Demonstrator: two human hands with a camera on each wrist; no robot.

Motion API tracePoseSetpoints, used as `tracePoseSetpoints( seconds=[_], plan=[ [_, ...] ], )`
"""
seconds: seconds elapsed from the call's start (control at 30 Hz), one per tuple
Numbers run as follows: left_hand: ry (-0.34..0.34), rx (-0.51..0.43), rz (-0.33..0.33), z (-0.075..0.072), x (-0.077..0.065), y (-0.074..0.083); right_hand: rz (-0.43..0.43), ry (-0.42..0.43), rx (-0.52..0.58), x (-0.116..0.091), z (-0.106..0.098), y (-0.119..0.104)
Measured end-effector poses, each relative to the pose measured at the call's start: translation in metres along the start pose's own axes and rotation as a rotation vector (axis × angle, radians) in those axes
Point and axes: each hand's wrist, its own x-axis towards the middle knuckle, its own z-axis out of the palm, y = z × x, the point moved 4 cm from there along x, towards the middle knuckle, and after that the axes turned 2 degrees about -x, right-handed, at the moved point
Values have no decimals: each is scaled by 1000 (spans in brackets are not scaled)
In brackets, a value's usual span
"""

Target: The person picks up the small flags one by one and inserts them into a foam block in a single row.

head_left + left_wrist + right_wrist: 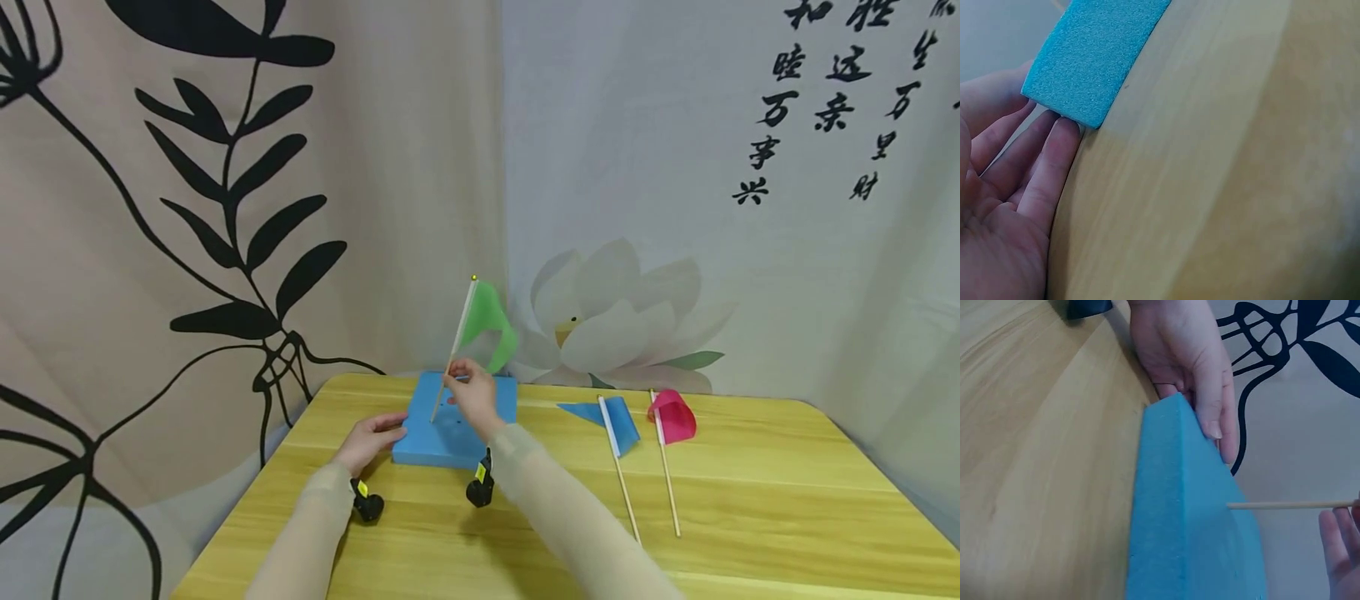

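Observation:
A blue foam block lies on the wooden table, with a few small dark dots and a reddish spot on its top face. My right hand pinches the wooden stick of a green flag. The stick tilts slightly, and its lower end meets the block's top face; how deep it sits I cannot tell. Against the block's left end rests my left hand, its fairly straight fingers touching the end face. In the right wrist view, the left thumb lies along the block's edge, and the stick stands out from the foam.
Right of the block, a blue flag and a pink-red flag lie on the table, sticks pointing toward the near side. A printed curtain hangs behind the table. Small black devices are strapped at both wrists.

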Motion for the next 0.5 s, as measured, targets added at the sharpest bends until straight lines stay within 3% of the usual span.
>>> tracePoseSetpoints(
  seconds=[0.27, 0.5],
  plan=[
    [24, -14, -13, 2, 2, 2, -61, -19, -69, -5, 5, 2],
    [5, 0, 3, 1, -1, 3, -17, -63, 1, -5, -4, 9]
  ],
)
